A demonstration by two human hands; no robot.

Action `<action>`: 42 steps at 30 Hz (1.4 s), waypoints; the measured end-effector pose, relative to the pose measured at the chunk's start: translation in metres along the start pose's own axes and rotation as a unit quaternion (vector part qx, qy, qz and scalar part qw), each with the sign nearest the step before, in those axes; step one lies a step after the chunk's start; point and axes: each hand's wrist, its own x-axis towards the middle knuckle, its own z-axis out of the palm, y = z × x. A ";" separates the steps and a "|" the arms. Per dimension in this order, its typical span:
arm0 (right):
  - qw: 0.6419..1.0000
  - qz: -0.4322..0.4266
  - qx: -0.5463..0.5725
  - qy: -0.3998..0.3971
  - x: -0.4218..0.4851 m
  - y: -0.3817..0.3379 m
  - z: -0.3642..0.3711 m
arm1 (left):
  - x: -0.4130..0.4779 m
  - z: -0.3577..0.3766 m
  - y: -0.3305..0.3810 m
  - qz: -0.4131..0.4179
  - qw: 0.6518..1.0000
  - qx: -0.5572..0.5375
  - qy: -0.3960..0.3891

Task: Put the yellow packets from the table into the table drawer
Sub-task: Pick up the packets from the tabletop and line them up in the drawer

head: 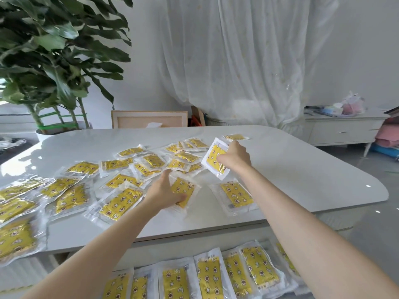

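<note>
1. The right hand point(235, 157) is clamping its fingers on a lifted packet point(213, 156), holding it tilted above the table point(302, 169), far side.
2. The left hand point(164, 190) is gripping a flat packet point(187, 186) on the tabletop, fingers curling round its near end.
3. Loose packets point(121, 203) are lying scattered, many overlapping, across the left and middle. They are yellow with star and moon shapes, and the print is too small to read.
4. Stored packets point(208, 277) are sitting in a row in the open drawer point(149, 261) below the near edge.
5. A plant point(54, 61) and a curtain point(237, 61) are standing behind.
</note>
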 end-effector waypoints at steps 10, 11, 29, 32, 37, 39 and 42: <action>0.996 0.053 -0.065 -0.035 -0.056 0.029 -0.020 | -0.052 -0.029 0.005 -0.014 0.993 -0.107 0.035; 0.995 0.058 -0.078 -0.033 -0.058 0.037 -0.017 | -0.058 -0.032 0.006 -0.013 0.993 -0.109 0.037; 0.968 0.029 0.093 -0.232 -0.114 0.037 -0.021 | -0.120 -0.048 -0.038 -0.067 0.978 -0.196 -0.012; 0.937 -0.003 0.094 -0.337 -0.141 0.028 -0.029 | -0.136 -0.054 -0.051 -0.078 0.987 -0.135 -0.049; 0.893 -0.048 -0.030 -0.447 -0.181 0.028 -0.019 | -0.153 -0.059 -0.076 -0.123 0.968 -0.119 -0.182; 0.890 -0.071 -0.099 -0.439 -0.195 0.030 -0.004 | -0.154 -0.052 -0.089 -0.160 0.965 -0.076 -0.194; 0.893 -0.070 -0.116 -0.429 -0.205 0.038 0.025 | -0.152 -0.040 -0.110 -0.214 0.962 -0.021 -0.168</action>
